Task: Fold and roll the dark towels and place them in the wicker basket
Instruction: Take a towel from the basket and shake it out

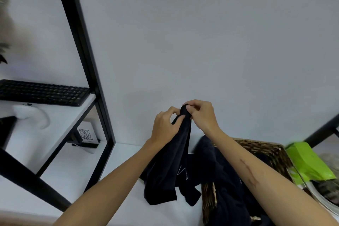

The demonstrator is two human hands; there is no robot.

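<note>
Two hands pinching one dark towel above the counter

Both hands, left [166,124] and right [202,113], are pinching the dark towel [170,167] at its top edge; it is hanging over the white counter [77,167]. More dark cloth [225,180] is draping over the wicker basket [266,149], the right forearm crossing it. Beside, a green bag [308,163]; left, a shelf is carrying a keyboard [44,92].

Bench [124,198]: open white surface at left of hanging towel [170,161]. Obstacles: black shelf frame [102,115] at left; wicker basket [266,150] and green bag [308,163] at right.
</note>
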